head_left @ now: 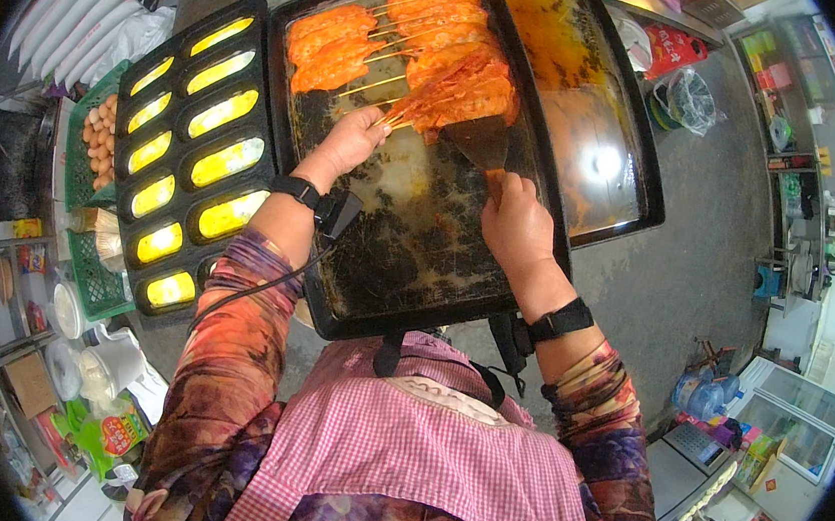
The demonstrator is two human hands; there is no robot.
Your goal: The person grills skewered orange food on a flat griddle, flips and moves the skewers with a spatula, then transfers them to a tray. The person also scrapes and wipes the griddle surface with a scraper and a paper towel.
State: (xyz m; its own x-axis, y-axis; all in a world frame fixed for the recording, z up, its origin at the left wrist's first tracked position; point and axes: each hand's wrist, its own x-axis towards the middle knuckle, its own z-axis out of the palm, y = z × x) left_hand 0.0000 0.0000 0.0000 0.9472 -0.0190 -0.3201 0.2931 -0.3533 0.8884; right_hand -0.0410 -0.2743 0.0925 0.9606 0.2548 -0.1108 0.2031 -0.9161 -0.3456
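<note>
On a dark, scuffed griddle (418, 251) lie several rows of skewered orange-red meat (432, 6). My left hand (354, 139) is closed on the bamboo skewer ends of a darker red piece of meat (454, 91) at the middle right of the griddle. My right hand (520, 220) grips the wooden handle of a wide dark metal spatula (480, 138), whose blade is against that meat's lower edge. Left of the griddle is a black mould pan (261, 115) with oblong wells (226, 162) holding yellow and whitish contents.
Right of the griddle is another pan (579, 95) with orange oily liquid. At left are green baskets (84, 274), brown eggs (99, 140), white sacks (69, 16) and crowded shelves. Shelving (801, 197), water jugs (701, 393) and a glass-topped cabinet (794, 417) line the right.
</note>
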